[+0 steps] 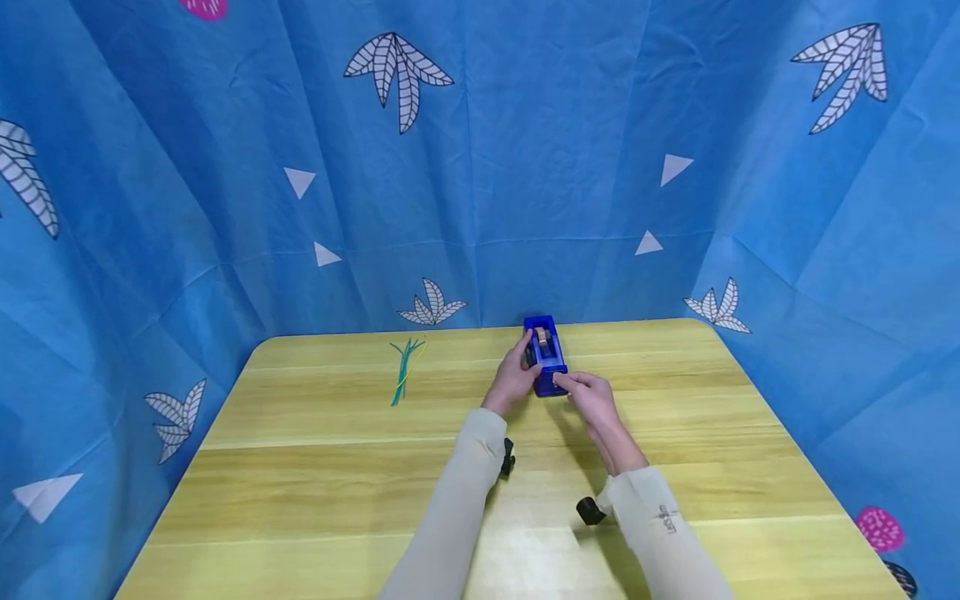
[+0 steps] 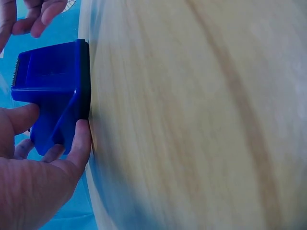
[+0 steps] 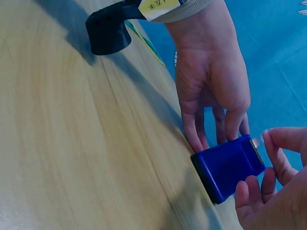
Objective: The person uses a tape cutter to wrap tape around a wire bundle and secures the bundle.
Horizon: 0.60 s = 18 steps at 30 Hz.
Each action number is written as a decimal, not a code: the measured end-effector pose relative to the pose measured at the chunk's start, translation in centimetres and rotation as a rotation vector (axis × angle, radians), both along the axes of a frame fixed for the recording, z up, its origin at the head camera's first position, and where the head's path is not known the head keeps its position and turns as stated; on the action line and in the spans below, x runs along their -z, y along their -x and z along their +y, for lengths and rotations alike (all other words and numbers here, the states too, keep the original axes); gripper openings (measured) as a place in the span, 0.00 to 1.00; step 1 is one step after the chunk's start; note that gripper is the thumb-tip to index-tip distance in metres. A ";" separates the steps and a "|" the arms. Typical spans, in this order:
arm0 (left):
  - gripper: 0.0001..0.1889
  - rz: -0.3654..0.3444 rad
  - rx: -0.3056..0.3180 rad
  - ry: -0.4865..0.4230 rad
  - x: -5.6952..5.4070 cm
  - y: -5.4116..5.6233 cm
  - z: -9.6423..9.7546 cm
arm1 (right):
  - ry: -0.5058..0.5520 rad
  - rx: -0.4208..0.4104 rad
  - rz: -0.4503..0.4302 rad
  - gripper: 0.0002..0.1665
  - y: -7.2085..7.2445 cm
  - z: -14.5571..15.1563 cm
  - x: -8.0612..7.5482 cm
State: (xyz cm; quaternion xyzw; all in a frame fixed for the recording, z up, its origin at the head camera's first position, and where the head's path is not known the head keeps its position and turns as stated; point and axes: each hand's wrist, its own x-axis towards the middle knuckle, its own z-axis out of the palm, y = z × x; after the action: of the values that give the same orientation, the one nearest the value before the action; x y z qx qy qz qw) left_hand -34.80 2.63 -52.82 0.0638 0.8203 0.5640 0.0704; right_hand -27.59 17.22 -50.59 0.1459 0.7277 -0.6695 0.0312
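Note:
A blue tape dispenser stands near the far edge of the table, with a small tape roll inside. My left hand grips its left side, thumb and fingers spread around the body, as the left wrist view shows. At the near end, by the serrated cutter, my right hand pinches the clear tape end between thumb and forefinger. The other right fingers are loosely curled beside the dispenser's front.
Thin green and yellow strands lie in a loose bundle on the wooden table, left of the dispenser. A blue patterned curtain hangs right behind the table and along both sides. Black wrist cameras hang under the sleeves.

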 end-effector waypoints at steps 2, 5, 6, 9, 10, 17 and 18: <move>0.37 0.003 0.002 0.004 -0.1 0.0 0.0 | 0.008 0.004 -0.002 0.23 -0.1 0.0 0.1; 0.37 0.015 0.013 0.015 -0.3 -0.2 -0.1 | 0.009 0.012 -0.001 0.23 -0.3 0.0 0.2; 0.37 0.020 0.017 0.017 -0.4 -0.2 -0.1 | 0.011 0.012 0.001 0.24 -0.4 0.0 0.2; 0.36 0.023 0.021 0.020 -0.6 -0.2 -0.2 | 0.013 0.004 -0.004 0.26 -0.6 0.1 0.2; 0.36 0.020 0.020 0.020 -0.7 -0.2 -0.2 | 0.012 0.000 -0.006 0.26 -0.7 0.1 0.2; 0.36 -0.001 0.016 -0.001 -0.7 -0.3 -0.2 | 0.000 -0.007 -0.020 0.25 -1.5 0.2 0.2; 0.36 -0.003 0.015 0.001 -0.7 -0.3 -0.2 | 0.003 -0.008 -0.023 0.25 -1.6 0.2 0.2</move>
State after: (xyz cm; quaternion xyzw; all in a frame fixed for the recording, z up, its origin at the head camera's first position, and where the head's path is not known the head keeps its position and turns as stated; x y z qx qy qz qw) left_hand -34.50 2.46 -52.16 0.0689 0.8200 0.5631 0.0757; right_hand -26.01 17.40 -50.82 0.1506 0.7269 -0.6687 0.0424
